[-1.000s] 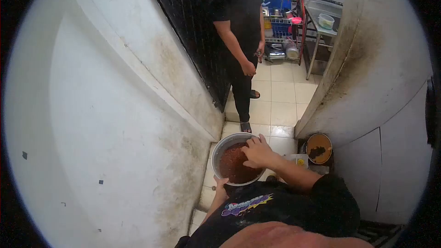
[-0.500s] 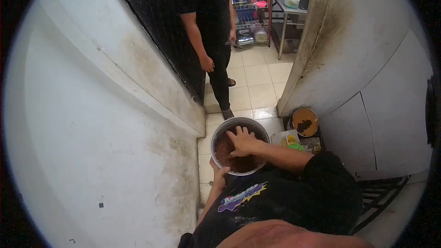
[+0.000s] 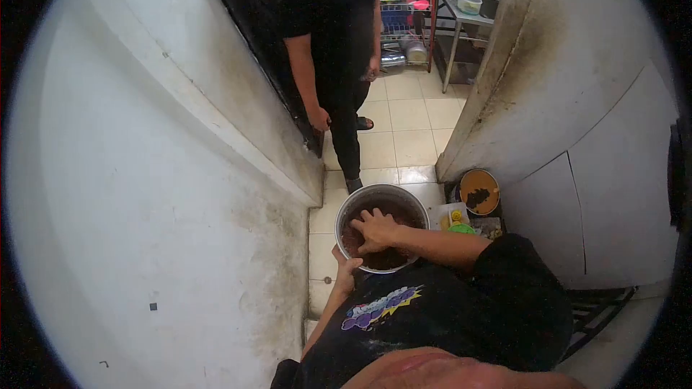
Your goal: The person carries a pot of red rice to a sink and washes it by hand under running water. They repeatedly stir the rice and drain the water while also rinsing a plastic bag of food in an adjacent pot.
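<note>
A round metal pot (image 3: 382, 192) is held close against the front of my black shirt. Its rim is gripped at the near left by my left hand (image 3: 348, 269), thumb over the edge and fingers hidden under the outside. Inside lies a reddish-brown, grainy mass (image 3: 390, 257). My right hand (image 3: 376, 231) reaches down into the pot, palm lowered and fingers spread, with the fingertips at the surface of that mass.
Another person (image 3: 335, 50) in black stands just ahead at the left of the doorway. An orange-brown bucket (image 3: 479, 191) with dark matter in it stands at the right wall, beside a green-lidded container (image 3: 461, 229). Farther back are a dish rack (image 3: 404, 18) and a metal table (image 3: 468, 16).
The pot has shifted slightly right in view. My right hand stays inside, a little lower, fingers still spread. The other person appears bent slightly more forward.
</note>
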The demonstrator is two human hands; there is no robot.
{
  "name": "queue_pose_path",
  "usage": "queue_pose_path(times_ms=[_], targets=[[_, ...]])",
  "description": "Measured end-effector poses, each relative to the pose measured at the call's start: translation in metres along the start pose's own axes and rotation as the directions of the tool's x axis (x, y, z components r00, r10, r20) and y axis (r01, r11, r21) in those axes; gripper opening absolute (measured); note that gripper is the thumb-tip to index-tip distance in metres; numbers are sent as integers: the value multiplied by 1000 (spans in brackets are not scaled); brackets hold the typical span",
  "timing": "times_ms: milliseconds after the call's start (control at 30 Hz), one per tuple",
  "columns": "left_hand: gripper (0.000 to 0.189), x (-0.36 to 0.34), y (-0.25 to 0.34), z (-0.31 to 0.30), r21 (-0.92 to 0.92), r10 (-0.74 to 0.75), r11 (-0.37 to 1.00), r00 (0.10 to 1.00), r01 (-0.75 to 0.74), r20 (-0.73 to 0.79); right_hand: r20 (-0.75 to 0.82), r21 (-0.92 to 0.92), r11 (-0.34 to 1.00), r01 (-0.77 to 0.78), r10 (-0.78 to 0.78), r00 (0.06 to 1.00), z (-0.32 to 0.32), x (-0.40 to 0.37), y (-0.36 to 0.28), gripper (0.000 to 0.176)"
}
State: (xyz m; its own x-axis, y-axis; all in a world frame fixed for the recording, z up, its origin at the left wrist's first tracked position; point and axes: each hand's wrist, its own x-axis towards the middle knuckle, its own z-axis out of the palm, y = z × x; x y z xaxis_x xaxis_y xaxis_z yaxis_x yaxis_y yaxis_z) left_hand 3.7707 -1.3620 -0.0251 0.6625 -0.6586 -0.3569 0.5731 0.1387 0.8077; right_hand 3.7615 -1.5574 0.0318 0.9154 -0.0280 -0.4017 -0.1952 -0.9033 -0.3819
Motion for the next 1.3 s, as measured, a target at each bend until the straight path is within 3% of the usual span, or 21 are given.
queue_pose_path(times_ms=[100, 167, 200, 267, 333, 467, 533, 567, 633, 700, 733, 867, 933, 967, 1033, 1167, 1300], targets=[[88, -1, -8, -4, 14, -57, 998, 997, 57, -47, 61, -24, 997, 67, -65, 996, 1, -3, -4, 80], [88, -12, -3, 10, -38, 72, 997, 997, -73, -42, 94, -22, 994, 106, -103, 990, 3, -5, -4, 78], [88, -13, -1, 13, -38, 79, 996, 996, -81, -42, 97, -27, 988, 151, -148, 984, 4, -6, -3, 77], [68, -18, -1, 14, -31, 74, 996, 986, -80, -152, 98, -38, 979, 199, -195, 976, 9, -7, 2, 77], [70, -11, -17, 0, 7, 112, 994, 984, -113, -139, 141, -44, 963, 265, -256, 956, 14, -4, 10, 68], [73, -11, -19, -1, 13, 132, 991, 980, -131, -151, 271, -81, 974, 214, -185, 945, -1, 0, 14, 60], [73, -13, -18, 2, -11, 137, 990, 978, -141, -157, 151, -30, 984, 178, -172, 973, -11, -4, 15, 33], [73, -13, -18, 2, -33, 142, 988, 977, -149, -159, 152, -31, 983, 181, -174, 973, -16, -8, 12, 33], [74, -16, -18, -2, -41, 153, 986, 975, -162, -161, -35, 35, 967, 251, -250, 968, -21, -14, 5, 36], [76, -17, -22, -10, -46, 167, 983, 974, -176, -157, 22, -13, 977, 212, -212, 977, -24, -9, 0, 41], [78, -17, -28, -19, -81, 93, 991, 981, -108, -170, 76, -64, 982, 176, -171, 982, -24, -7, -1, 47], [82, -29, -19, -18, -114, -58, 993, 975, 34, -215, 7, -46, 984, 173, -172, 985, -23, -7, -5, 61], [83, -39, -3, -8, -66, -5, 998, 975, -10, -224, 13, -118, 992, 52, -51, 999, -28, -20, -19, 87], [83, -42, 3, -6, -23, 44, 998, 972, -51, -232, 9, -116, 992, 48, -47, 999, -22, -18, -20, 87], [85, -41, 4, -10, 15, 46, 999, 977, -44, -209, 98, -67, 998, -20, 26, 995, -5, -12, -16, 106], [86, -32, -5, -28, 42, -35, 998, 994, 39, -108, 105, -59, 996, -64, 69, 992, 6, -17, -18, 108], [79, -36, 1, -25, 21, -76, 997, 992, 79, -101, 188, -7, 997, -73, 73, 979, 14, -19, -16, 102]])
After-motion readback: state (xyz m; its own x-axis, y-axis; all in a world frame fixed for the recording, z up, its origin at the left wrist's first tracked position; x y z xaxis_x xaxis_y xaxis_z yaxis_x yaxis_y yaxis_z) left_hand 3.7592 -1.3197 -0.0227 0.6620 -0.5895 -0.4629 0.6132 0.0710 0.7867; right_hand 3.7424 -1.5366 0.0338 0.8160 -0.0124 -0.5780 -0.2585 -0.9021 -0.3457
